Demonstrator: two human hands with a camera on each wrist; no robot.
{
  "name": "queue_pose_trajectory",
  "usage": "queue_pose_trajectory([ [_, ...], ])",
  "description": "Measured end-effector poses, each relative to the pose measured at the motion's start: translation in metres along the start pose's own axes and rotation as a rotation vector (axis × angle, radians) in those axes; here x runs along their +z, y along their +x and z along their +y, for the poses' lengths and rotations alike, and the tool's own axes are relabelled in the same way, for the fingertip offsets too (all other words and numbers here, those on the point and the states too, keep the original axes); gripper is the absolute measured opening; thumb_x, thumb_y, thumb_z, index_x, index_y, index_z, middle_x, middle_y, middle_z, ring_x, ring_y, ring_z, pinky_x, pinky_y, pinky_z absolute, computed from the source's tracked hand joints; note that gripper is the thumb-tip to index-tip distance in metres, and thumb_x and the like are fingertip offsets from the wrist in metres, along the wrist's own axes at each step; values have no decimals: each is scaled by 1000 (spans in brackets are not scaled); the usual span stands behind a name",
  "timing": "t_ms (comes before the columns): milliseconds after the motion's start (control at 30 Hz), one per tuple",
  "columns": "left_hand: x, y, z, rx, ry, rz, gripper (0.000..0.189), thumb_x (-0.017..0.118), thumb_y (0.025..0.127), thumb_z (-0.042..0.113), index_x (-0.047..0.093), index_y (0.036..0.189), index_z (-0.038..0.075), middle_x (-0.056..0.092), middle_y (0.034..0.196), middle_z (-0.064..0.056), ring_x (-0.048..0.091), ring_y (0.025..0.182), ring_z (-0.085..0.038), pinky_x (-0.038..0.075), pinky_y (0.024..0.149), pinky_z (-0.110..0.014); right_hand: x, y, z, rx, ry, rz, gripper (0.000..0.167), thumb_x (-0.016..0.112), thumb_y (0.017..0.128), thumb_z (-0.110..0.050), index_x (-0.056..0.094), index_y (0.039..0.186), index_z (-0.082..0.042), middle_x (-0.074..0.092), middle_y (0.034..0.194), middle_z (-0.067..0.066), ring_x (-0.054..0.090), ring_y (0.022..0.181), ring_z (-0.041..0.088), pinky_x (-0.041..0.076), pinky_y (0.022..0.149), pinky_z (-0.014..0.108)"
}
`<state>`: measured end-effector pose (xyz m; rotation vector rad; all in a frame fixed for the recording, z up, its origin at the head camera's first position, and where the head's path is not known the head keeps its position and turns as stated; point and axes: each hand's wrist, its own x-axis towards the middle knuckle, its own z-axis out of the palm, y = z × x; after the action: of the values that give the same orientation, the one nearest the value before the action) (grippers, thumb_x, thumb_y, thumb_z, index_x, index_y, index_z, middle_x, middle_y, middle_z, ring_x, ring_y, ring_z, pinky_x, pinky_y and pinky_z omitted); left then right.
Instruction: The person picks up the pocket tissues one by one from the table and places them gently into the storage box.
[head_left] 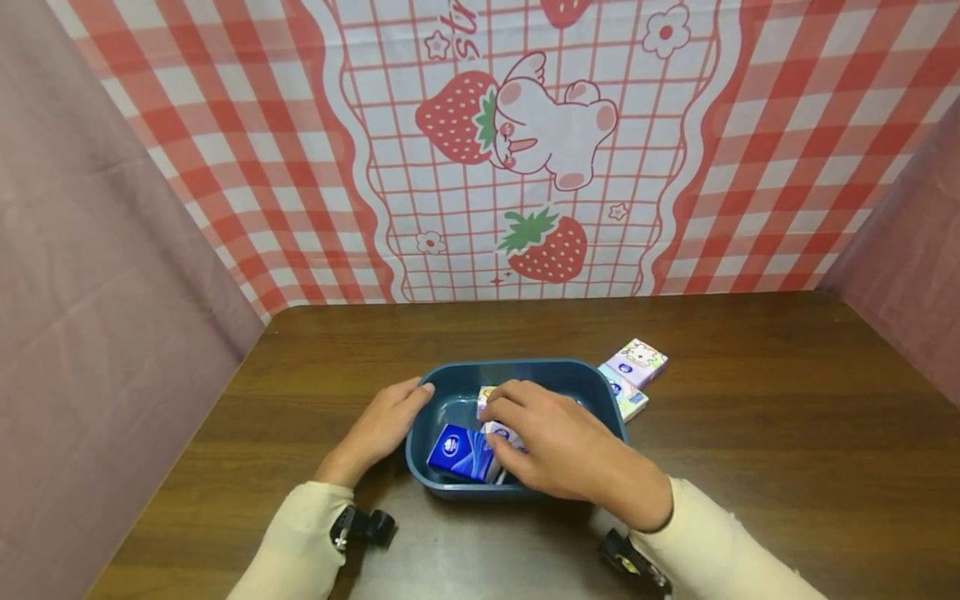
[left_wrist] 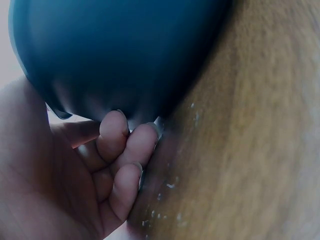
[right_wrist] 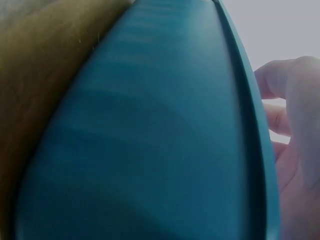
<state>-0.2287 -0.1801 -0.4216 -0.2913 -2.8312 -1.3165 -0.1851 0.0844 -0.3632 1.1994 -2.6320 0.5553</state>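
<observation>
A dark blue plastic basin (head_left: 517, 492) sits on the table. My left hand (head_left: 382, 425) grips its left end, thumb over the rim and fingers (left_wrist: 127, 187) curled low against the outer wall. Inside it, my right hand (head_left: 566, 442) reaches down over the near rim and holds a pale tissue pack (head_left: 504, 432) between thumb and fingers, mostly covered by the hand. Left of that pack lies a deep blue tissue pack (head_left: 461, 454). Part of a yellowish tissue pack (head_left: 486, 394) shows behind the right fingertips. In the right wrist view the basin's wall hides the right fingertips.
Just outside the basin's right end lie a purple-and-white tissue pack (head_left: 637, 361) and a light blue one (head_left: 624, 396), side by side. A brown wooden table (head_left: 772, 433) carries everything. Behind it hangs a red checked strawberry cloth (head_left: 555, 183), with pinkish curtains at both sides.
</observation>
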Motion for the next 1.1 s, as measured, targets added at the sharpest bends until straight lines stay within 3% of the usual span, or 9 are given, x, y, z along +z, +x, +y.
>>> queue_pose_trajectory([
  [333, 1, -1, 0, -8, 5, -4, 45, 45, 106, 36, 63, 132, 4, 66, 126, -13, 57, 123, -30, 39, 107, -51, -11, -2, 11, 23, 5, 53, 24, 71, 93, -28, 70, 113, -16, 64, 113, -4, 61, 104, 10, 54, 90, 34],
  [633, 0, -1, 1, 10, 7, 2, 39, 45, 106, 37, 69, 119, 9, 69, 109, -6, 61, 107, -24, 44, 101, -50, -20, -3, 20, 45, -20, 98, 21, 70, 93, -25, 70, 111, -14, 65, 111, -3, 63, 102, 13, 54, 89, 37],
  [933, 0, -1, 0, 5, -1, -2, 40, 44, 107, 37, 69, 122, 9, 69, 113, -7, 61, 111, -25, 43, 103, -50, -32, -6, 30, 105, -33, 118, 22, 71, 92, -26, 70, 112, -16, 66, 114, -2, 63, 105, 14, 54, 90, 38],
  [1100, 1, -1, 0, 2, -10, 0, 37, 45, 106, 36, 70, 113, 11, 68, 102, -4, 61, 100, -21, 46, 97, -48, -37, -9, 38, 147, -44, 132, 25, 70, 93, -27, 70, 113, -12, 66, 114, 0, 63, 106, 17, 53, 91, 42],
])
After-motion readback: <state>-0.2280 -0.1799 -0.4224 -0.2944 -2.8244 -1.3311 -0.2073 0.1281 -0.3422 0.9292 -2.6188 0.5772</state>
